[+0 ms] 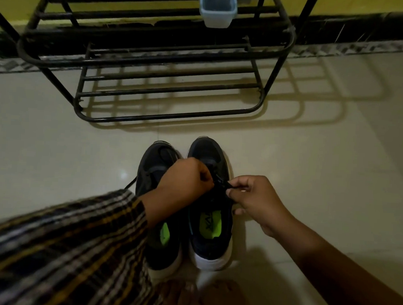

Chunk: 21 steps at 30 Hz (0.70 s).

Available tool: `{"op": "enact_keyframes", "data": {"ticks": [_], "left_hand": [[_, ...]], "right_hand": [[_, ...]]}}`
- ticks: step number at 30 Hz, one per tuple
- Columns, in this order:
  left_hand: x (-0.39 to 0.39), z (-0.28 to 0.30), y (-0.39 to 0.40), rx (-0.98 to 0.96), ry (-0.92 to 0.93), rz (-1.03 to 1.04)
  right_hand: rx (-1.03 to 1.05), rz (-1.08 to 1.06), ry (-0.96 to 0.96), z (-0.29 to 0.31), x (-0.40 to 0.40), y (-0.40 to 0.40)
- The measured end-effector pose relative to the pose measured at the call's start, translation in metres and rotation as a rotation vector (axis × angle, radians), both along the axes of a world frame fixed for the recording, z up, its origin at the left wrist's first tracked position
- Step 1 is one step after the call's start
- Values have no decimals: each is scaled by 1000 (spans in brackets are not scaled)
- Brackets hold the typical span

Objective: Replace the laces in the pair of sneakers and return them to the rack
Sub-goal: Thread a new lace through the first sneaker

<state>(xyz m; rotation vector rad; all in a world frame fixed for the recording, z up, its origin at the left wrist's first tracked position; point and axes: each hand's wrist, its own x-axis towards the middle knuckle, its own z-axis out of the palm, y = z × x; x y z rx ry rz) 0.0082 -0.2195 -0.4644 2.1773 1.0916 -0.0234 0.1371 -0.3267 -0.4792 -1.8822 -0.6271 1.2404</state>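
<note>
Both hands pinch the lace of the right sneaker, toe toward the rack.

Both forearms reach forward, the left hand and right hand nearly meeting, each grip curled, pinching a black lace.
</note>
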Motion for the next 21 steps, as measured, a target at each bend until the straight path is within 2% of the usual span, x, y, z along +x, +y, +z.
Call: {"op": "enact_keyframes", "data": {"ticks": [6, 9, 11, 16, 21], "left_hand": [[3, 0, 0, 22, 0, -17], [3, 0, 0, 39, -5, -37], [2, -2, 0, 35, -21, -34], [-3, -7, -3, -3, -78, 59], [-5, -9, -9, -68, -197, 79]], "right_hand": [[128, 179, -347, -10, -2, -6], [178, 252, -455, -8, -4, -6], [190, 258, -448, -5, -5, -7], [156, 101, -218, -4, -1, 0], [125, 125, -288, -8, -3, 18]]}}
